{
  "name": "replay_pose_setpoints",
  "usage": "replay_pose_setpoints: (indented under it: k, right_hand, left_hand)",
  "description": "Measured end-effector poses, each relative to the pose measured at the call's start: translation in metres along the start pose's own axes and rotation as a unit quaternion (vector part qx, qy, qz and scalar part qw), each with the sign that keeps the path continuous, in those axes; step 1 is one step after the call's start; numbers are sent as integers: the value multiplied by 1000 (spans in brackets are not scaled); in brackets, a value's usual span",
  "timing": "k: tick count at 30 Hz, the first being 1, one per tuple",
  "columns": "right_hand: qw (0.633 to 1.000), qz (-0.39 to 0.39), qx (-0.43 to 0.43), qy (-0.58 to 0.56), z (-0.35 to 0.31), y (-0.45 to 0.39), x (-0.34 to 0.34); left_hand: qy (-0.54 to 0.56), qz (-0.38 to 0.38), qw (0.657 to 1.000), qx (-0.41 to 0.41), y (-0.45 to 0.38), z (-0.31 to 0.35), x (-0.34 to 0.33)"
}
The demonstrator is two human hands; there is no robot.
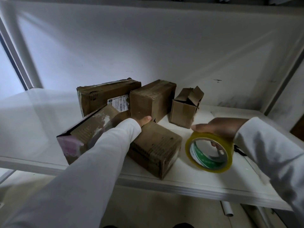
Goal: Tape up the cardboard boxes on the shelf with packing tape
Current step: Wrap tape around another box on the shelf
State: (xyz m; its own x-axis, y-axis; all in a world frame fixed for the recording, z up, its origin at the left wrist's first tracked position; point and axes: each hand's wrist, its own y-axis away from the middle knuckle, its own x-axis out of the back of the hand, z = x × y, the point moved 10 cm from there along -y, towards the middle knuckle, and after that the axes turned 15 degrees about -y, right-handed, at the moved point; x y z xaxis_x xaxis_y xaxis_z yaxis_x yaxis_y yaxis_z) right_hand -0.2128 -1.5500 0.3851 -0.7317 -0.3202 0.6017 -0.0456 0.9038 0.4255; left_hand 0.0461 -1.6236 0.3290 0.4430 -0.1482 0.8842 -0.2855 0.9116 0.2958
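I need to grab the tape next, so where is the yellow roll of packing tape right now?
The yellow roll of packing tape is at the right front of the white shelf, held by the right hand, right of the nearest brown cardboard box.

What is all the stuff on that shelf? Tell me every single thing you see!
brown cardboard boxes: five, brown, clustered mid-shelf; the small right one has open flaps
yellow roll of packing tape: one, yellow with green-and-white core, right of the boxes
white shelf: one, white, under everything
white tube: one, white, below the shelf
left hand: white sleeve, among the boxes, touching one
right hand: white sleeve, fingers gripping the tape roll
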Motion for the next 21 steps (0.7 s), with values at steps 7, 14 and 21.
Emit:
replay_pose_setpoints:
  k: [7, 14, 21]
  right_hand:
    - [999, -7, -26, 43, 30, -20, -28]
    - [998, 25, -4, 55, 17, -31, -34]
    - [998, 24, -3, 56, 13, -37, -41]
  left_hand:
    - [32, -7, 999, -9, -1, 1, -5]
    - [-224, 115, 960, -125, 17, 31, 18]
    - [-256, 64, 903, -338, 81, 108, -41]
